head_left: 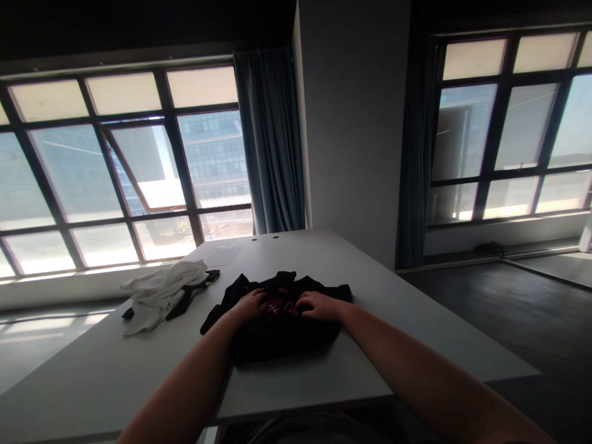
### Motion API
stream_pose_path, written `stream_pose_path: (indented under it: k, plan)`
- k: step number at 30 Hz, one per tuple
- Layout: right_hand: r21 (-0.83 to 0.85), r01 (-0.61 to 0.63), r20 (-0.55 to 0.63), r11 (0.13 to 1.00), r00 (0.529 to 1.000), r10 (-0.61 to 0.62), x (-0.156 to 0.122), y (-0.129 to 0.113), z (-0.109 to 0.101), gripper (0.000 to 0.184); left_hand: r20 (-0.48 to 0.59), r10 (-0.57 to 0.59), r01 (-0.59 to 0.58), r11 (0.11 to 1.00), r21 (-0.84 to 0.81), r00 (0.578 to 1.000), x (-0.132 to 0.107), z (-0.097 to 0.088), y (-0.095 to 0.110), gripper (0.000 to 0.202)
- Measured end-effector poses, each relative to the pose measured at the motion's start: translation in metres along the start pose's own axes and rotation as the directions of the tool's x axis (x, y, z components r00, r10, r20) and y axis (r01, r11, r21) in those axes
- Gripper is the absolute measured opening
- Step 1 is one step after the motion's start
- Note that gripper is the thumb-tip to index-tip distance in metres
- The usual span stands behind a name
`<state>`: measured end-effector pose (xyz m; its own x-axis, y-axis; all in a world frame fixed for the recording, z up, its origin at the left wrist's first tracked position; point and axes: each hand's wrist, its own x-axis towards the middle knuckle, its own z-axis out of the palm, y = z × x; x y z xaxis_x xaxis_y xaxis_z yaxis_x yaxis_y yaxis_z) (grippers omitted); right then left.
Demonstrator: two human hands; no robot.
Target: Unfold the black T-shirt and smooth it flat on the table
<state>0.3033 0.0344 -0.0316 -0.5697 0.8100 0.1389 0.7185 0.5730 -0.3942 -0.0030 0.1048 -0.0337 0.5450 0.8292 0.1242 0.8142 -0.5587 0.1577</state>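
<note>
A black T-shirt (pixel 282 342) with pink lettering lies spread and somewhat rumpled on the white table (pixel 407 336) in front of me. My left hand (pixel 250 304) rests on the left part of its printed area, fingers stretched over the cloth. On the other side of the lettering, my right hand (pixel 322 306) lies on the fabric with thumb and fingers apart. Neither hand visibly pinches the cloth. The wrists and forearms cover parts of the shirt's side edges.
Left of the shirt is a crumpled heap of white clothing (pixel 161 290) with dark cloth (pixel 182 302) among it. Sheets of paper (pixel 224 255) lie farther back. Beyond the table stand a pillar (pixel 356 135), a blue curtain (pixel 271 142) and windows, one pane tilted open.
</note>
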Motion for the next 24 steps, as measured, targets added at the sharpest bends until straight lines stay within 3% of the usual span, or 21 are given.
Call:
stream_pose_path:
  k: [24]
  plan:
    - [-0.014, 0.0, 0.015, 1.0, 1.0, 0.0, 0.0026, 0.0041, 0.0024, 0.045, 0.005, 0.012, -0.012, 1.0, 0.007, 1.0, 0.0006, 0.0007, -0.0009, 0.055]
